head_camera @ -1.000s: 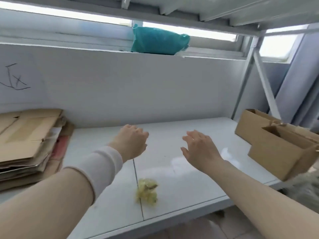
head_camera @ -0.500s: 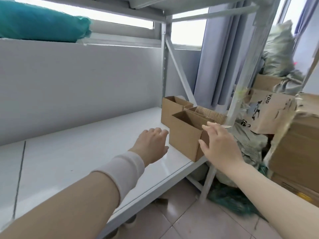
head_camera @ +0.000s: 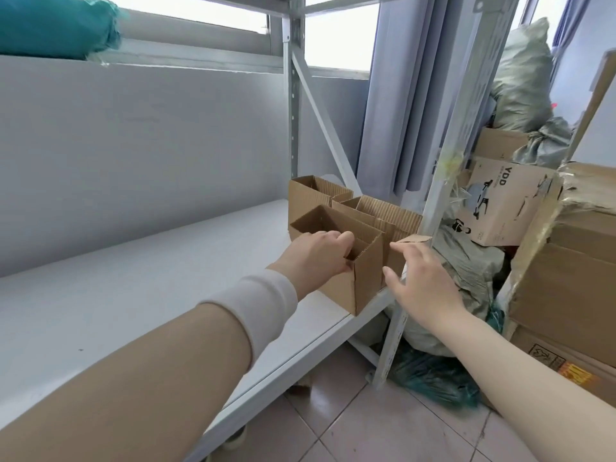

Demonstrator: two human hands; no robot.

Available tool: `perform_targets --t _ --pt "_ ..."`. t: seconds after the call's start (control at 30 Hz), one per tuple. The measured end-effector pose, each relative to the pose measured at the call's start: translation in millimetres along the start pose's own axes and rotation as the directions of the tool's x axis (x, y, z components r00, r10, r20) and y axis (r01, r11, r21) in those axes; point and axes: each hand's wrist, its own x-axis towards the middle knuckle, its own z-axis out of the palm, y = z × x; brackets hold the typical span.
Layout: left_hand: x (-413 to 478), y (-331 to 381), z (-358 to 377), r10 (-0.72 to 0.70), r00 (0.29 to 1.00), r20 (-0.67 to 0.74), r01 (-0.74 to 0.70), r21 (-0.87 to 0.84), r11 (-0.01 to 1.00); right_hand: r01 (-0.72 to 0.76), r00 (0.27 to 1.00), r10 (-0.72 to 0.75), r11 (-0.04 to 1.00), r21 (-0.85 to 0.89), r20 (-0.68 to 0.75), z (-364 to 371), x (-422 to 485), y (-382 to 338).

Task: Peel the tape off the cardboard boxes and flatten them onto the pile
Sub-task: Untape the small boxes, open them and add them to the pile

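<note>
Shelving (head_camera: 133, 295) of white metal spreads beneath and to the left of both hands, its front edge running under the left forearm. A blue-grey curtain (head_camera: 400, 95) hangs beyond the hands, above and slightly to the right of them. Off to the right of the right hand stands a large taped carton (head_camera: 573, 288), with grey sacks (head_camera: 523, 78) piled above and behind it and a printed carton (head_camera: 500, 205) marked YDD leaning between. High up, well to the left of the left hand, lies a teal bag (head_camera: 56, 25). The nearest cardboard box (head_camera: 366, 285) sits open-topped at the right end of the shelf, between the two hands, and two more open cardboard boxes (head_camera: 383, 211) stand just behind it, touching it. The left hand (head_camera: 316, 258) grasps its near wall, fingers hooked over the rim into the opening. The right hand (head_camera: 423, 281) is released, fingers spread, just beside the box's right face; whether it touches cannot be told. A white wristband (head_camera: 263, 305) wraps the left wrist.
</note>
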Motion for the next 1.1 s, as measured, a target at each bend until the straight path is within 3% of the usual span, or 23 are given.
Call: perform_targets --t 0.1,0.23,0.3,0.37,0.47,0.6,0.67,0.73,0.87,1.03,1.1 --pt "-12.8 -6.7 -17.4 0.036 0.999 0.024 -0.036 -0.004 0.999 -0.013 1.0 0.014 0.997 0.078 -0.018 -0.5 -2.1 -7.4" --pt "-45.5 -24.1 -65.7 -0.128 0.992 -0.012 0.119 -0.28 0.953 -0.076 0.997 0.065 0.95 0.304 0.045 -3.4 -8.6 -31.9" --pt "-67.5 -34.4 -96.1 -0.207 0.978 -0.036 0.18 -0.365 0.913 -0.172 0.981 0.113 0.874 0.454 0.155 -3.2 -11.4 -54.0" --pt "-95.5 -44.8 -126.3 -0.308 0.946 -0.107 0.238 -0.418 0.877 -0.288 0.944 0.111 0.735 0.614 0.31 -1.2 -16.1 -85.9" --pt "-151.6 -66.4 -160.9 -0.452 0.865 -0.22 0.296 -0.504 0.811 -0.314 0.91 -0.037 0.587 0.746 0.413 10.7 -29.6 -146.0" --pt "-243.5 -92.0 -195.2 -0.654 0.713 -0.253 0.398 -0.622 0.674 -0.26 0.908 -0.194 0.432 0.863 0.371 30.1 -56.7 -242.2" --pt "-291.3 -96.3 -212.1 -0.731 0.621 -0.283 0.378 -0.708 0.596 -0.289 0.877 -0.29 0.322 0.902 0.384 36.3 -72.4 -286.6" --pt "-337.9 -96.9 -225.5 -0.793 0.534 -0.292 0.346 -0.781 0.52 -0.28 0.826 -0.418 0.275 0.92 0.377 44.8 -88.6 -324.2" --pt "-422.0 -97.9 -240.7 -0.886 0.343 -0.311 0.355 -0.831 0.429 -0.288 0.756 -0.539 0.237 0.928 0.372 65.6 -125.1 -388.3" --pt "-498.9 -97.7 -241.6 -0.961 0.157 -0.228 0.385 -0.882 0.272 -0.26 0.669 -0.634 0.288 0.922 0.387 84.8 -165.4 -438.9" --pt "-519.5 -99.9 -235.1 -0.972 0.051 -0.229 0.447 -0.865 0.227 -0.239 0.698 -0.597 0.325 0.915 0.395 91.2 -184.1 -454.8"
